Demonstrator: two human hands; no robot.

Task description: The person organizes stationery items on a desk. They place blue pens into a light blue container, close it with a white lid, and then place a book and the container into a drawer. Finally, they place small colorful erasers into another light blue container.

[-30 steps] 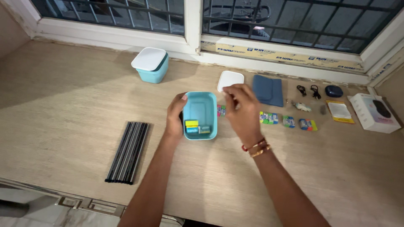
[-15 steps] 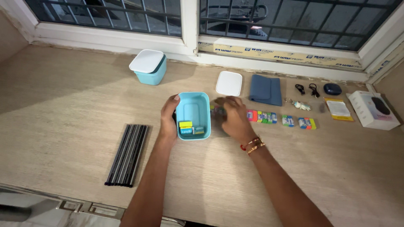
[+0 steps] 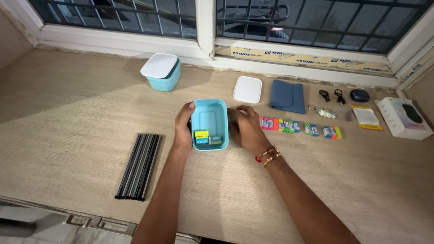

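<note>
Teal box flanked by both hands, palms down.

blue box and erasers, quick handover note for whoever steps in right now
Left hand: grips the left wall of the open blue box, holding nothing else.
Right hand: palm down on the table just right of the box, at the near end of the eraser row; whether it holds one cannot be seen.
Done: a few small erasers lie at the box's near end.
Left: the row of coloured erasers on the table. The white lid lies behind the box, off.
</note>
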